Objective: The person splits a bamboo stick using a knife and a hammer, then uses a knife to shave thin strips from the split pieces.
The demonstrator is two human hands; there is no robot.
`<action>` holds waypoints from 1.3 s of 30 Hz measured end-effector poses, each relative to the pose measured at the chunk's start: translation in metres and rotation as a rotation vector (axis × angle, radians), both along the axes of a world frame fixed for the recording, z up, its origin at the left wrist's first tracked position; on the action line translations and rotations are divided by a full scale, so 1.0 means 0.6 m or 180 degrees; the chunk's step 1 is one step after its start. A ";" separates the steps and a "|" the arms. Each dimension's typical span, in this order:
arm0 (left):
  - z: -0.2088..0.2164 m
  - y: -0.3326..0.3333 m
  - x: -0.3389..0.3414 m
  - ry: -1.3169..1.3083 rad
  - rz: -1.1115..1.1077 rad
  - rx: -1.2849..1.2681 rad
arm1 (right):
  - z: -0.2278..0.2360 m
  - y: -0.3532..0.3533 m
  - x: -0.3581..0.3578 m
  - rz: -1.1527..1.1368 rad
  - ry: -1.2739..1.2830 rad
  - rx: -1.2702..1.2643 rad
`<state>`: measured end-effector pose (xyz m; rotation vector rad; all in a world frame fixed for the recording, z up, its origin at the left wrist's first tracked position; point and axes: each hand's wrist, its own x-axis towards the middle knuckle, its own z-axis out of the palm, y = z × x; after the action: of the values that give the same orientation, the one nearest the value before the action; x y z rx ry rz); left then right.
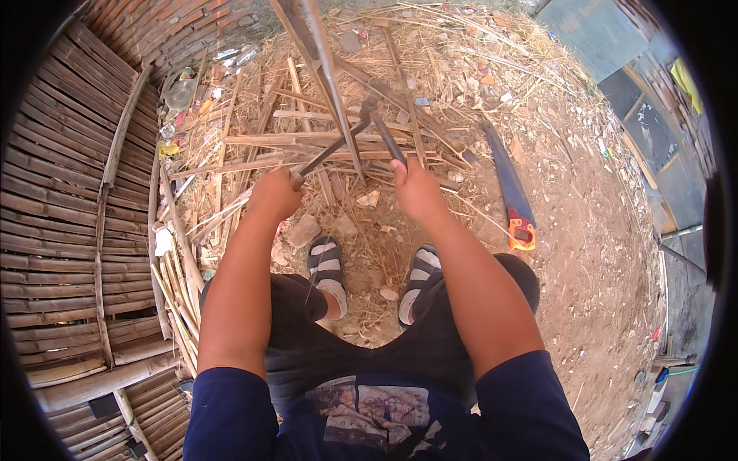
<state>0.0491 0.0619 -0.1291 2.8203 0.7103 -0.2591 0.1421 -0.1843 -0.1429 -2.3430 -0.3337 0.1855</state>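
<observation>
Brown earth [592, 253], strewn with straw, chips and scraps of litter, spreads out under daylight. Slatted bamboo wall [61, 192] closes off the left of the frame, a brick wall [184, 38] the upper left, and grey-blue panels [600, 34] the upper right. Loose poles [177, 296] lie along the foot of the slats, leaving little room on that side; at right a wide stretch of soil runs from the saw [509, 180], orange-handled and lying flat, to the panels. Split strips [269, 140] crisscross the upper middle, beyond the sandals [327, 261].

Between the hands, in the upper middle, a long piece of bamboo [321, 65] slants from the top edge down to a narrow end near the ground, pale along one edge and browner on its face. Left hand [275, 194] grips the wooden handle of a dark knife [334, 146] crossing the bamboo; its tip is hooked. Right hand [419, 192] is closed around a dark tool [384, 132], whose far end meets or overlaps the knife's tip; which, I cannot tell.
</observation>
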 end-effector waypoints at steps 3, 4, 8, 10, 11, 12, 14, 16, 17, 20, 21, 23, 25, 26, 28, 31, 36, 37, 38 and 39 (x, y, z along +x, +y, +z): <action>-0.007 0.003 -0.002 -0.0103 -0.0019 -0.0002 | -0.006 0.000 0.011 -0.0065 0.0094 0.0179; -0.012 0.007 -0.004 -0.0117 -0.0010 -0.0006 | 0.003 0.002 0.011 -0.0086 0.0077 0.0314; -0.016 0.019 -0.010 -0.0087 0.0095 -0.0087 | 0.088 -0.002 0.003 -0.0176 -0.0742 0.1358; -0.013 0.021 -0.011 -0.0079 0.0033 -0.0063 | 0.118 -0.006 -0.002 -0.0241 -0.0924 0.1855; -0.011 0.023 -0.013 -0.0072 0.0007 -0.0047 | 0.108 -0.001 -0.002 -0.0270 -0.0931 0.1881; -0.004 0.020 -0.011 -0.0051 0.0019 -0.0086 | 0.091 0.000 0.000 -0.0319 -0.0958 0.1901; 0.004 0.016 -0.010 0.0007 0.0040 -0.0164 | 0.046 0.006 0.002 -0.0248 -0.0672 0.1270; 0.003 0.016 -0.009 -0.0055 0.0080 -0.0177 | 0.002 0.015 0.006 -0.0010 -0.0079 -0.0021; 0.002 0.016 -0.007 -0.0093 0.0103 -0.0181 | -0.017 0.014 0.005 0.0040 -0.0073 -0.0179; 0.002 0.015 -0.004 -0.0005 0.0049 -0.0169 | -0.039 0.014 -0.001 0.0093 -0.0086 -0.0257; 0.002 0.014 -0.004 0.0013 0.0066 -0.0152 | -0.032 0.015 0.002 0.0028 -0.0123 -0.0035; 0.001 0.010 0.000 0.0045 0.0087 -0.0127 | -0.012 0.015 0.009 -0.0094 -0.0291 0.0523; -0.007 0.014 -0.002 -0.0003 0.0145 -0.0197 | 0.015 0.016 0.008 -0.0181 -0.0529 0.1198; -0.011 0.015 -0.003 -0.0026 0.0179 -0.0235 | 0.034 0.014 0.004 -0.0172 -0.0508 0.1378; -0.016 0.013 0.003 0.0037 0.0148 -0.0179 | 0.062 0.010 -0.007 -0.0156 -0.0444 0.1748; -0.017 0.006 0.010 0.0034 0.0198 -0.0181 | 0.046 0.010 -0.015 -0.0129 -0.0584 0.1229; -0.028 0.014 0.014 0.0007 0.0123 -0.0321 | -0.059 -0.002 0.016 0.0073 0.0343 -0.0052; -0.023 0.011 0.016 0.0001 0.0096 -0.0323 | -0.058 -0.003 0.018 0.0017 0.0481 -0.0035; -0.020 0.009 0.018 -0.0006 0.0064 -0.0329 | -0.056 -0.004 0.023 -0.0060 0.0301 0.0048; -0.024 0.010 0.015 -0.0052 0.0091 -0.0309 | -0.046 -0.002 0.023 -0.0131 0.0141 0.0123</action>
<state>0.0583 0.0681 -0.1434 2.7156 0.7140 -0.2584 0.1561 -0.1857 -0.1707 -2.3019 -0.2651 0.2091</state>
